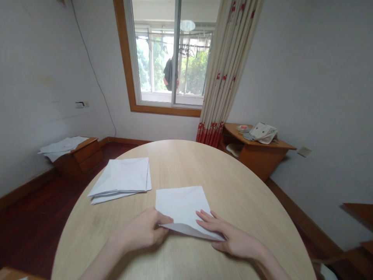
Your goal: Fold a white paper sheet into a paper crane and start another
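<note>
Two hands on one folded white sheet [182, 204], paper or thin cloth; the material cannot be settled from this view.

Left fingers [163, 224]: closed narrow, pinching the sheet's near left corner, thumb on top. Right fingers [205, 219]: spread wide and nearly flat, tips lying on the sheet's near right part, not pinching. The left hand [142, 229] sits at the near left of the sheet, the right hand [233, 239] at its near right, with the sheet between them and touching both.

Sheet: flat on the table, roughly square in outline, with a narrow slanted flap along the near edge running down toward the right hand. Beneath it is a round pale wood-grain table [233, 186], the sheet lying near the table's near edge.

Just left of the sheet and apart from it, a stack of folded white sheets [120, 179] lies on the same table, its layers offset at the near corner. Neither hand touches it.

Beyond the table: a low wooden drawer cabinet [84, 155] at far left, loose white sheets [62, 147] on top. At far right, a wooden corner stand [256, 151] holds a folded patterned cloth [264, 133] and a small round dish [243, 128]. Floor is dark red wood [35, 233]. A cream curtain with red flowers [224, 70] hangs beside a wood-framed window [155, 54].
</note>
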Motion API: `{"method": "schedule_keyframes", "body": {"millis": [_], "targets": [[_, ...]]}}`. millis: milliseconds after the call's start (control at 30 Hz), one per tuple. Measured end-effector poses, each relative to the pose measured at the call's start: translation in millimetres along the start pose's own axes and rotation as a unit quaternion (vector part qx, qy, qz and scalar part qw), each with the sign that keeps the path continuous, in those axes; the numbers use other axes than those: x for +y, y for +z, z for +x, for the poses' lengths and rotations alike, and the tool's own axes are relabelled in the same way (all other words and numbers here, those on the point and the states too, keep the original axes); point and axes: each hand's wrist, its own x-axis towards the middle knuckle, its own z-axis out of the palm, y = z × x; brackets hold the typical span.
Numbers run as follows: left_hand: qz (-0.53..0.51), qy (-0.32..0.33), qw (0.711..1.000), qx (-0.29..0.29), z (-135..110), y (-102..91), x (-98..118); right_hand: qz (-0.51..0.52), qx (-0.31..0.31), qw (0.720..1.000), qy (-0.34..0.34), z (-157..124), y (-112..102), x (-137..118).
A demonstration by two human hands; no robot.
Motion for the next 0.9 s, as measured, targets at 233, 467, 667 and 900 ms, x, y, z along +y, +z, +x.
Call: {"method": "schedule_keyframes", "body": {"millis": [233, 467, 667, 900], "targets": [[-0.065, 0.027, 0.997, 0.012, 11, 3.0, -9, 0.037, 0.030, 0.999, 0.012, 1, -2, 6], [-0.149, -0.023, 0.987, 0.058, 24, 18.9, -39, 0.068, 0.037, 0.997, -0.022, 4, -14, -12], [-0.155, -0.023, 0.977, 0.148, 24, 29.6, -47, 0.144, 0.079, 0.986, -0.023, 12, -16, 0], [-0.173, -0.055, 0.963, 0.199, 26, 39.5, -54, 0.233, 0.136, 0.963, -0.018, 16, -7, 28]]}}
